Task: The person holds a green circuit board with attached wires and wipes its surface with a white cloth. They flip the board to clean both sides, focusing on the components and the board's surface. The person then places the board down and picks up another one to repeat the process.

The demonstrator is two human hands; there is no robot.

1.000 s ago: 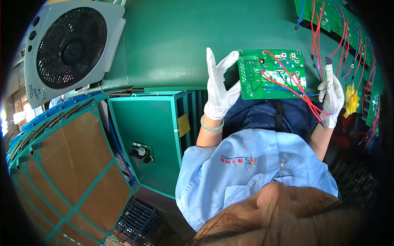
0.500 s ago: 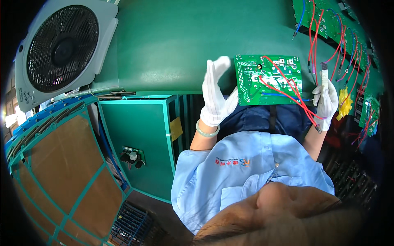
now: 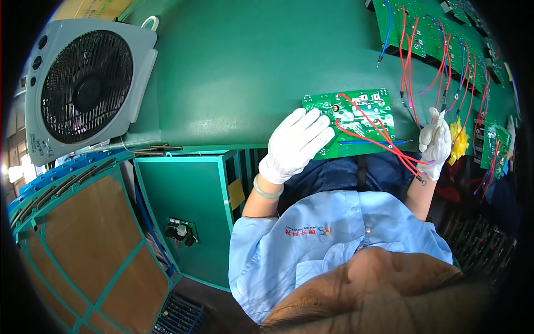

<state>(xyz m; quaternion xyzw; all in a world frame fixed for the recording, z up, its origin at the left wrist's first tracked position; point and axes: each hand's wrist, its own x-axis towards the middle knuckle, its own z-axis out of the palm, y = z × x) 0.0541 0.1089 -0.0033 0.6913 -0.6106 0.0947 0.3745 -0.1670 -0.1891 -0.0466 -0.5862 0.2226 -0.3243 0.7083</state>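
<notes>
A green circuit board [image 3: 364, 114] lies at the near edge of the green worktop, with red and blue wires [image 3: 384, 136] trailing off its right side. My left hand [image 3: 297, 142], in a white glove, rests flat over the board's left part, fingers stretched out. To the right of the board is my gloved right hand [image 3: 435, 139], its fingers curled. A slim piece with a dark tip [image 3: 444, 103] sticks up from these fingers; its kind I cannot make out. The loose wire ends lie close to the right wrist.
A grey box fan [image 3: 89, 86] stands at the left. More wired circuit boards [image 3: 409, 33] line the far right, near a crumpled yellow thing [image 3: 459, 142]. A green cabinet [image 3: 183, 195] with a small board [image 3: 182, 231] on it sits below the worktop's edge.
My left hand has gone from raised and spread beside the board to flat on its left part. My right hand stays at the right with the slim piece. The whole view has shifted slightly.
</notes>
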